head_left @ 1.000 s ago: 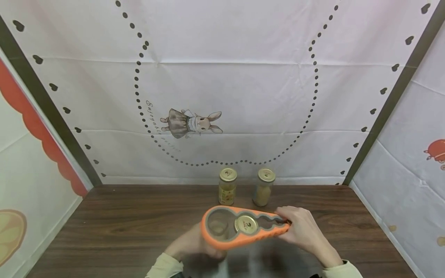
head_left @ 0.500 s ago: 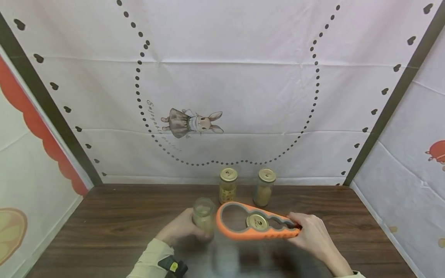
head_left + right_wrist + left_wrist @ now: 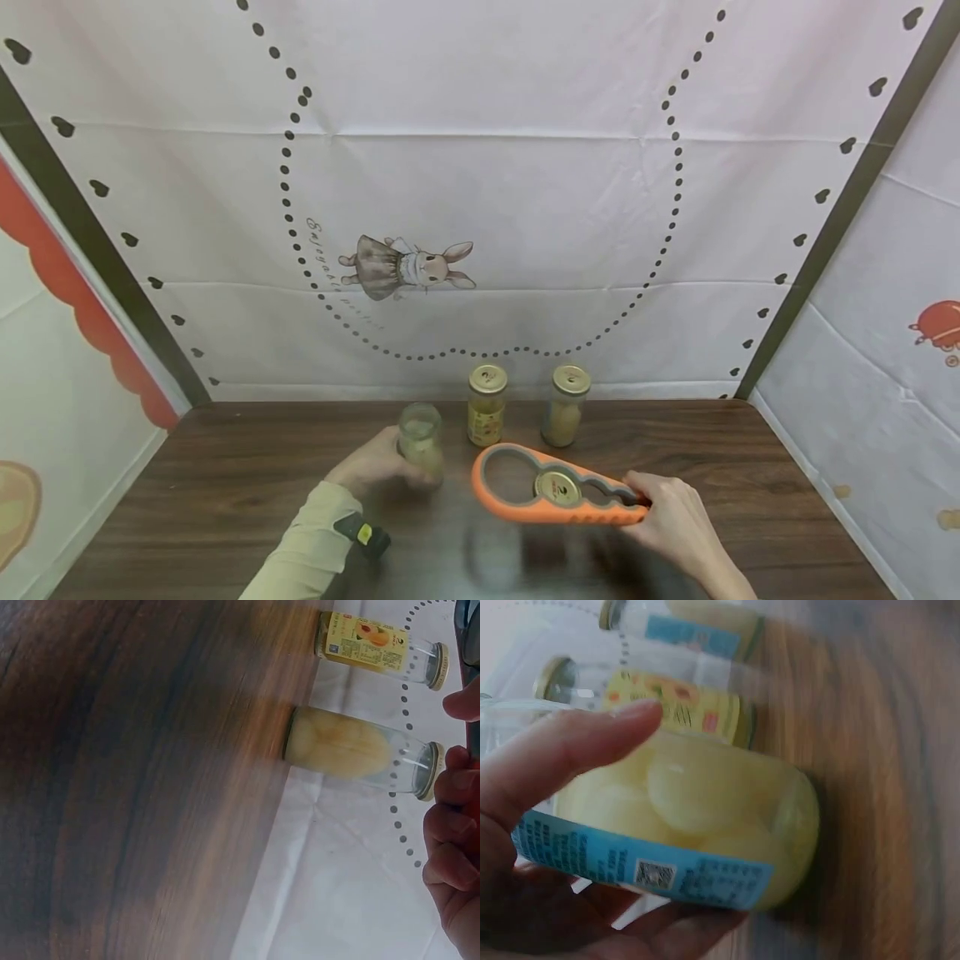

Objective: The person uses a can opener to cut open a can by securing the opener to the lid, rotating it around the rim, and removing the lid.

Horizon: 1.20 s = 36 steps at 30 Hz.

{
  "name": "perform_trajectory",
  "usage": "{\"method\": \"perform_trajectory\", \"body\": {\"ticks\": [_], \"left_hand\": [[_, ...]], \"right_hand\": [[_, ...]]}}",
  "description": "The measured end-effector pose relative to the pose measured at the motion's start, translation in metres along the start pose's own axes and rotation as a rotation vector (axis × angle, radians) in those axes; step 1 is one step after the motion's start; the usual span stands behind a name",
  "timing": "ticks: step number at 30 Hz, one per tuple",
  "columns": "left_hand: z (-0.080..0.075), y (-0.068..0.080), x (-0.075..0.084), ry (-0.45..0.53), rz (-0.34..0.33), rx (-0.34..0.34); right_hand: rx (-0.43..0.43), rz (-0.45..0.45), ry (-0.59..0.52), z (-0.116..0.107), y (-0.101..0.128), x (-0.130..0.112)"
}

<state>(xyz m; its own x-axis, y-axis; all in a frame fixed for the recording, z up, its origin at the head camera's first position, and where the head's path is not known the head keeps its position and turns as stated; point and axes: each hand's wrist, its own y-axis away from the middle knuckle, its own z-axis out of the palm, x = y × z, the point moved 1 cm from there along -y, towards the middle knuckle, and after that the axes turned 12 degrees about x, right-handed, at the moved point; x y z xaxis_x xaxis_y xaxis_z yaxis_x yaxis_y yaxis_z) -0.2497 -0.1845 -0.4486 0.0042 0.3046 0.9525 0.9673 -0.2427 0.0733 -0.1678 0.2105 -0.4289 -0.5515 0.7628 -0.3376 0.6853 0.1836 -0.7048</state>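
My left hand [image 3: 378, 464] grips a lidless glass jar [image 3: 422, 433] of pale fruit above the table. In the left wrist view the thumb and fingers wrap round the jar [image 3: 712, 784], which has a blue label. An orange jar opener [image 3: 592, 512] with grey inner edges is held by its handle end in my right hand [image 3: 681, 518]. A gold lid [image 3: 557, 488] sits in the opener's middle notch. In the right wrist view curled fingers [image 3: 454, 862] of the right hand show at the edge, with most of the opener out of view.
Two closed jars stand at the back of the brown wooden table [image 3: 247, 475]: one with a yellow label [image 3: 486, 417], the other with pale fruit [image 3: 562, 417]. A white printed cloth [image 3: 525, 208] hangs behind them.
My left hand has moved the jar left and back, away from beneath the opener. The right hand has shifted slightly right with the opener, and the lid stays in it.
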Motion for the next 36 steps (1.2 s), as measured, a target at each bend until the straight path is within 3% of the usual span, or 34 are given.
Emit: {"method": "perform_trajectory", "body": {"ticks": [9, 20, 30, 36], "left_hand": [[-0.021, -0.023, -0.001, -0.049, 0.002, -0.012], [-0.035, -0.046, -0.008, -0.080, 0.060, -0.058], [-0.035, -0.054, -0.013, -0.028, 0.031, 0.047], [-0.037, -0.049, -0.013, -0.075, 0.035, 0.065]], "right_hand": [[-0.005, -0.002, 0.036, 0.001, 0.005, 0.003], [-0.014, 0.002, 0.013, 0.006, 0.011, 0.005], [0.022, 0.009, -0.002, 0.011, 0.014, 0.004], [0.023, 0.011, 0.000, 0.014, 0.015, 0.004]]}}
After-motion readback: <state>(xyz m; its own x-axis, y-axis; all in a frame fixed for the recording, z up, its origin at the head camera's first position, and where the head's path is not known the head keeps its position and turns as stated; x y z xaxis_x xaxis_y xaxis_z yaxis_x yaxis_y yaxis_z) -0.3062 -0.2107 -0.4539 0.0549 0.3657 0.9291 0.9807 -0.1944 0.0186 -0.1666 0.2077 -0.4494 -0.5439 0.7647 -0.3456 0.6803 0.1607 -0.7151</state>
